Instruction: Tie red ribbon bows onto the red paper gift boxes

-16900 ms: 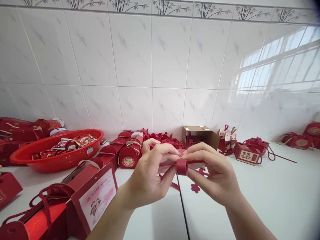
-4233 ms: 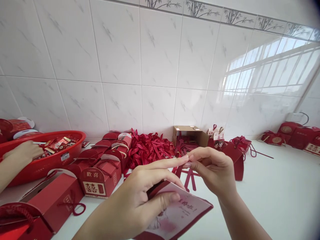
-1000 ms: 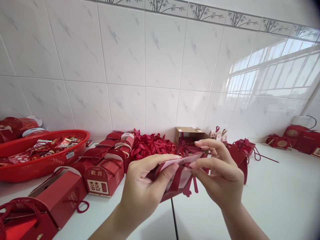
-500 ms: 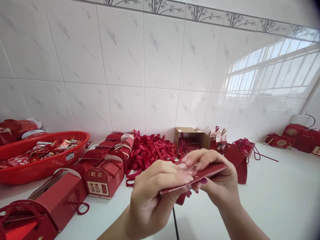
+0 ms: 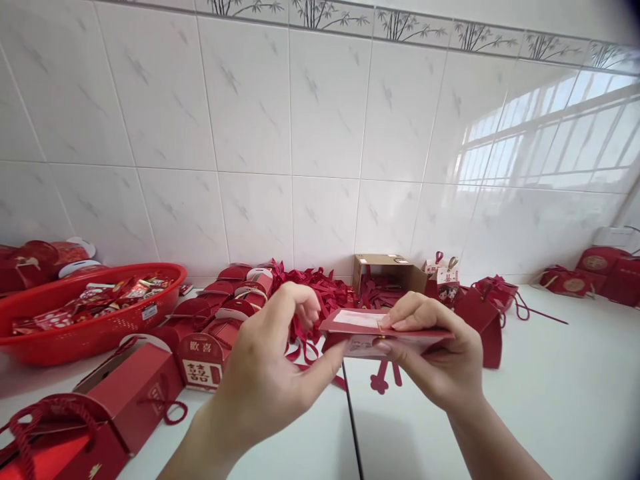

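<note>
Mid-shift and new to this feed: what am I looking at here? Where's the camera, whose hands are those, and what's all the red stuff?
No machine here: one head-worn camera looks down at a person's own bare hands. The right hand pinches a folded red paper box above the white counter; the left hand touches its left end with the thumb, fingers lifted. Left stands a red basket of packets, beside finished red gift boxes. Behind lie red ribbons and an open cardboard box.

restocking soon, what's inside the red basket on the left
The red basket holds a loose heap of red and gold wrapped packets, reaching about rim height. Its near wall covers the lower layers, so the depth of the heap and anything beneath it cannot be seen.
</note>
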